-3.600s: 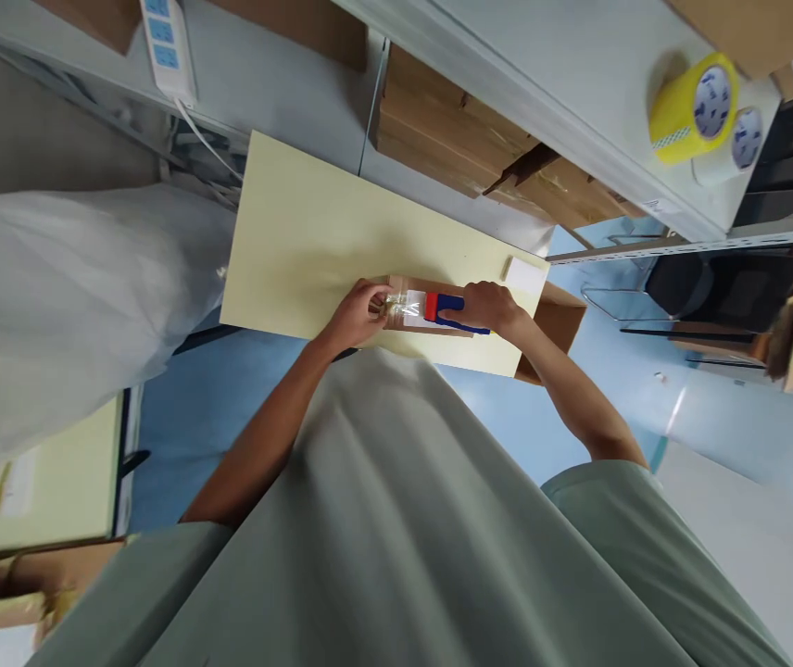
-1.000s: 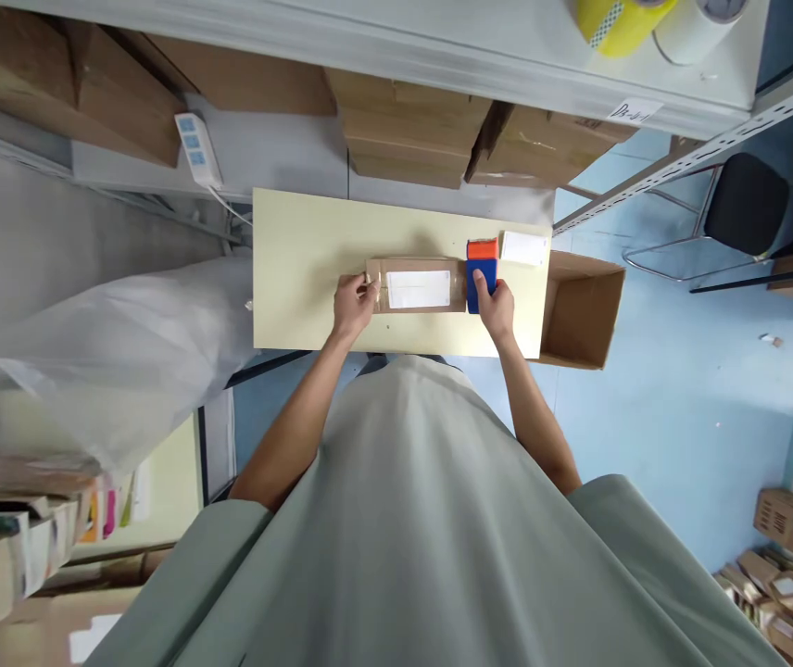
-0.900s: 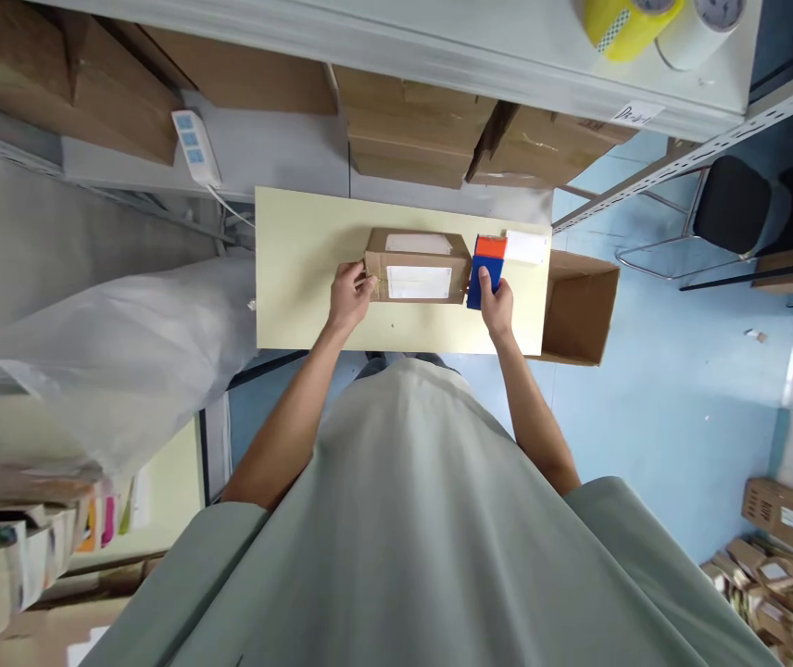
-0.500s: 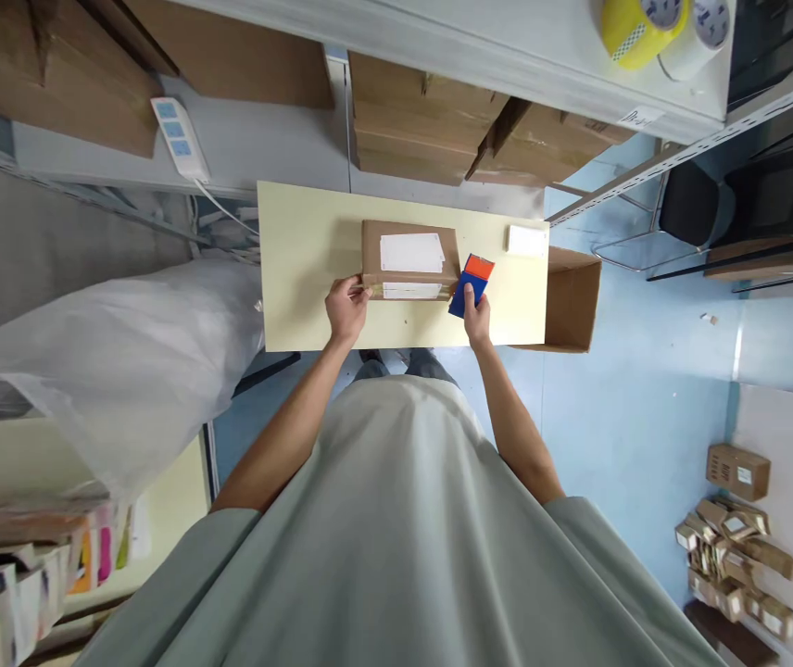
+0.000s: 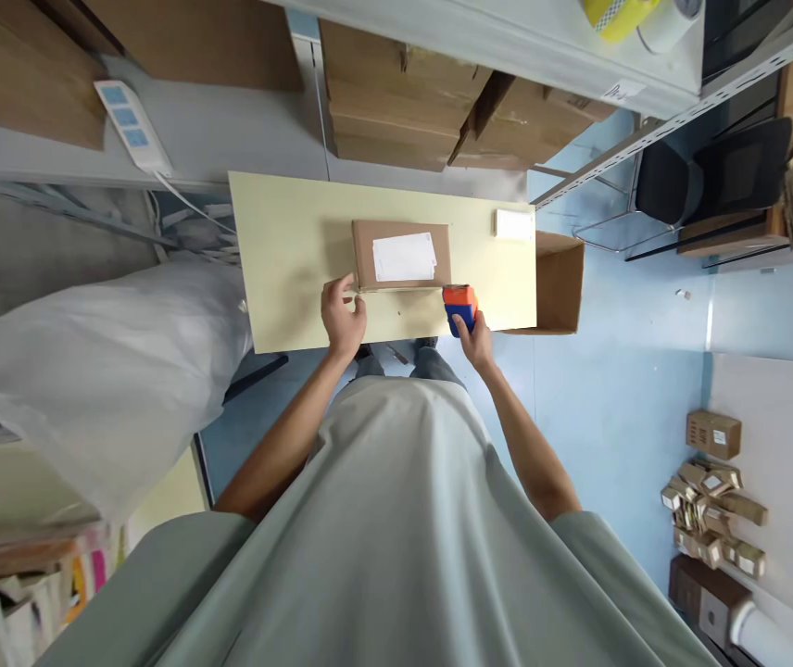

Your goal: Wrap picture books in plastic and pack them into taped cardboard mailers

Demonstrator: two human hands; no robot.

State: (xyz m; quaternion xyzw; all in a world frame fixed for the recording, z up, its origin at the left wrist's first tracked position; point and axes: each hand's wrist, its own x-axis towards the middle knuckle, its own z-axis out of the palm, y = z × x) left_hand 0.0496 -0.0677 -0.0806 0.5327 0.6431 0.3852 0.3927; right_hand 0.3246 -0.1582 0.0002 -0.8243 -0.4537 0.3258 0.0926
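A brown cardboard box (image 5: 400, 256) with a white label on top lies flat on the pale yellow table (image 5: 285, 250). My left hand (image 5: 343, 318) rests at the box's near left corner, fingers curled against its edge. My right hand (image 5: 476, 339) is closed on a red and blue tape dispenser (image 5: 459, 307), held at the box's near right corner.
A small white pad (image 5: 514, 224) lies at the table's far right. An open carton (image 5: 559, 283) stands beside the table's right end. Stacked cartons (image 5: 396, 93) and a power strip (image 5: 131, 126) sit behind, a large plastic bag (image 5: 91, 371) to the left, small boxes (image 5: 712, 505) on the floor at right.
The box has been tipped away from me, so its labelled face now lies on top. My right hand has drawn the tape dispenser back to the near right corner.
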